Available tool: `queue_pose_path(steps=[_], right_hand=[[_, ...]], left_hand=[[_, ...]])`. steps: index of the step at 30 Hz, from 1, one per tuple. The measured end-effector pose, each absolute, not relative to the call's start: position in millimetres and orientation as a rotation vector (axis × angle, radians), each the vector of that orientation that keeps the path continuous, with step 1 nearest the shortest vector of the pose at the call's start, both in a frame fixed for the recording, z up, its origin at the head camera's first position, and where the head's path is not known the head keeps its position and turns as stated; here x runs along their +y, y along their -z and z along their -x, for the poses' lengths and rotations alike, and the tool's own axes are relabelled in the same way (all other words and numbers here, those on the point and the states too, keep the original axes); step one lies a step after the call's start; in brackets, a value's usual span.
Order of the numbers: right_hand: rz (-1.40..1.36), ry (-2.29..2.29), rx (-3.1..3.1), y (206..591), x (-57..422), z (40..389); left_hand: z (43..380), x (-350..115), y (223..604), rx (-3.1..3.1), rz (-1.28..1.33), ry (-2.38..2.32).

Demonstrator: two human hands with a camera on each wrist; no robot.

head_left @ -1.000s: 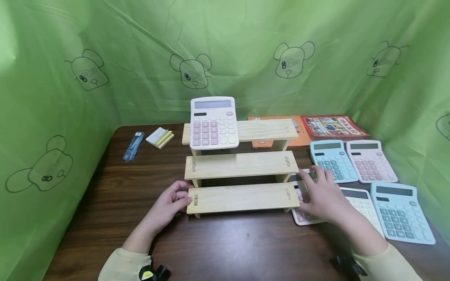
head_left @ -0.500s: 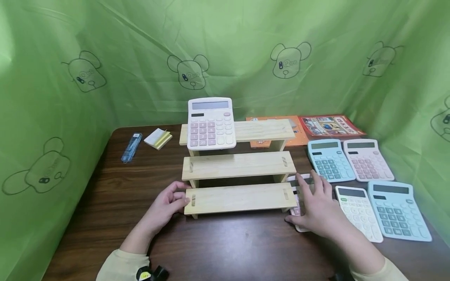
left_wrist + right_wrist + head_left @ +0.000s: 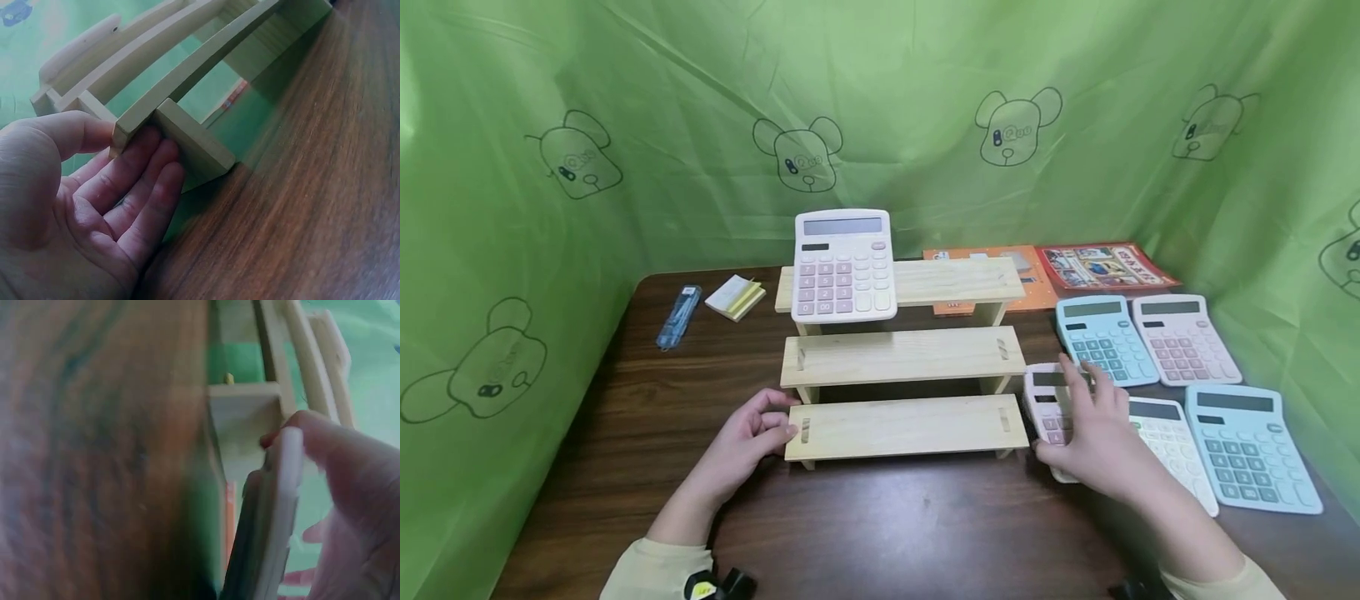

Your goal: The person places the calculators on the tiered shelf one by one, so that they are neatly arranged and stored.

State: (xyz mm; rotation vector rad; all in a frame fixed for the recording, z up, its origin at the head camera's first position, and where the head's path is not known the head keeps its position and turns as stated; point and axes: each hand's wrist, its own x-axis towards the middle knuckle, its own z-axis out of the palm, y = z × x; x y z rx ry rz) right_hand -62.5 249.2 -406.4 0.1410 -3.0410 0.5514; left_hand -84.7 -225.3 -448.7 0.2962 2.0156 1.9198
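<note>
A three-step wooden display shelf [image 3: 906,427] stands mid-table. My left hand [image 3: 741,442] grips the left end of its lowest step, thumb on the board and fingers under it, as the left wrist view shows [image 3: 112,187]. A white calculator with pink keys [image 3: 844,275] leans on the top step at the left. My right hand [image 3: 1101,433] holds another white calculator with pink keys [image 3: 1048,400] just right of the shelf, partly covering it. In the right wrist view the thumb lies along this calculator's edge [image 3: 281,487], beside the shelf's end.
Blue calculators [image 3: 1105,333] [image 3: 1251,446], a pink one [image 3: 1183,337] and a white one [image 3: 1176,450] lie on the right. Orange [image 3: 1037,279] and red [image 3: 1105,267] booklets are behind. Sticky notes [image 3: 735,297] and a blue packet [image 3: 678,317] lie back left. Green cloth [image 3: 880,67] surrounds the table.
The right hand and its calculator have moved slightly right, out from beside the shelf's end, so a small gap shows. The shelf has shifted a little left with the left hand.
</note>
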Motion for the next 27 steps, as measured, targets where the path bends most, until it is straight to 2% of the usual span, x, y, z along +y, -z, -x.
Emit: queue_pose_path(steps=[13,19,27], right_hand=[[0.015,-1.428,-2.657,361,260,82],[-0.053,-1.243,-2.572,351,243,94],[-0.305,-0.855,-2.487,320,208,118]], left_hand=[[86,-226,446,2.001,-0.251,-1.877],[86,-224,446,1.996,-0.255,-1.876],[86,-226,447,2.006,-0.257,-1.873]])
